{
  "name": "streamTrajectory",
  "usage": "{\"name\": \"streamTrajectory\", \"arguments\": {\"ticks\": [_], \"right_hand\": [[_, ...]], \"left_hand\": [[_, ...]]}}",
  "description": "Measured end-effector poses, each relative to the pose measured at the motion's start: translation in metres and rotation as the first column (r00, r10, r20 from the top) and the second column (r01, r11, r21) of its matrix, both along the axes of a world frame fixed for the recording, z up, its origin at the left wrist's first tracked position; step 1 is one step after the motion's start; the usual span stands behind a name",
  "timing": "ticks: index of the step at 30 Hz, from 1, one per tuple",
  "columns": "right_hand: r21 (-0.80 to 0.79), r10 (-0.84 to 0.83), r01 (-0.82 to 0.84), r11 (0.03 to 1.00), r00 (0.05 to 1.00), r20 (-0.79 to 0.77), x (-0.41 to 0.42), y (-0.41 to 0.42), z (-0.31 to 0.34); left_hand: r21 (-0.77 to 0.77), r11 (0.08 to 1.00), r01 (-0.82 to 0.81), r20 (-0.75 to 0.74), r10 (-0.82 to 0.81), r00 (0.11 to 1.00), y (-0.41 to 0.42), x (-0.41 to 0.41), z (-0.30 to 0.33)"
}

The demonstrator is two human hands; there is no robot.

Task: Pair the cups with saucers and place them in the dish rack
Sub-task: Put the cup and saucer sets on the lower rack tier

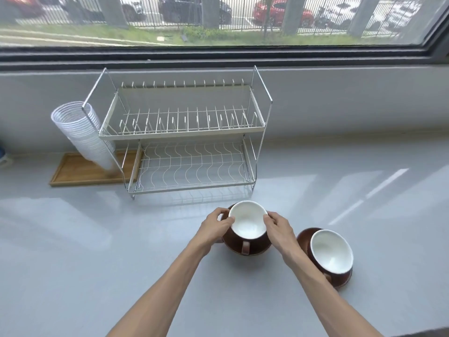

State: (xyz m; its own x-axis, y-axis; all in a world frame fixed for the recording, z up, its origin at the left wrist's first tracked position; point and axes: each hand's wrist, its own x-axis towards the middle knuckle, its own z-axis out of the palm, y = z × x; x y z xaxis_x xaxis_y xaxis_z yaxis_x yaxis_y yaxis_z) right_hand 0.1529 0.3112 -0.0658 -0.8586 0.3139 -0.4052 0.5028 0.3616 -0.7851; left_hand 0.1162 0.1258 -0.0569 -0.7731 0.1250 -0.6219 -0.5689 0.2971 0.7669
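The left hand (pixel 217 223) is gripping the left side of a brown cup with a white inside (pixel 247 221), its thumb lying over the rim and its fingers curling round the outer wall; the right hand (pixel 279 227) is gripping the opposite side in the same way, thumb on the rim, so both hands are closing on that one cup; the cup is sitting on a brown saucer (pixel 252 250), its handle pointing toward the person, and whether the pair is resting on the counter or being held just above it cannot be told; just to the right, partly behind the right forearm, a second brown cup (pixel 331 251) is sitting on a second brown saucer (pixel 343 279), apart from the first pair; both pairs are lying on the pale grey counter (pixel 97 239), in front of the two-tier wire dish rack (pixel 184 135), which is standing near the wall with both tiers bare; the held cup is sitting just in front of the rack's lower tier; a leaning stack of clear plastic cups (pixel 80 132) is resting against the rack's left side, its foot on a wooden tray (pixel 77 171); behind everything a window (pixel 218 20) is showing grass, a fence and parked cars.
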Motion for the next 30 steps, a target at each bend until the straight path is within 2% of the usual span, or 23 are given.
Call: {"name": "streamTrajectory", "arguments": {"ticks": [16, 24, 30], "right_hand": [[-0.021, 0.175, -0.179, 0.984, 0.978, -0.110, -0.106, -0.040, 0.051], [-0.032, 0.194, -0.200, 0.979, 0.972, -0.135, -0.171, -0.044, 0.042], [0.056, 0.195, -0.188, 0.981, 0.967, -0.166, -0.212, -0.046, 0.028]], "left_hand": [[0.054, 0.976, -0.212, -0.087, 0.216, 0.973, -0.044, -0.055, 0.053], [0.063, 0.959, -0.277, -0.070, 0.281, 0.957, -0.042, -0.105, 0.051], [0.053, 0.952, -0.301, -0.069, 0.304, 0.950, -0.037, -0.142, 0.043]]}}
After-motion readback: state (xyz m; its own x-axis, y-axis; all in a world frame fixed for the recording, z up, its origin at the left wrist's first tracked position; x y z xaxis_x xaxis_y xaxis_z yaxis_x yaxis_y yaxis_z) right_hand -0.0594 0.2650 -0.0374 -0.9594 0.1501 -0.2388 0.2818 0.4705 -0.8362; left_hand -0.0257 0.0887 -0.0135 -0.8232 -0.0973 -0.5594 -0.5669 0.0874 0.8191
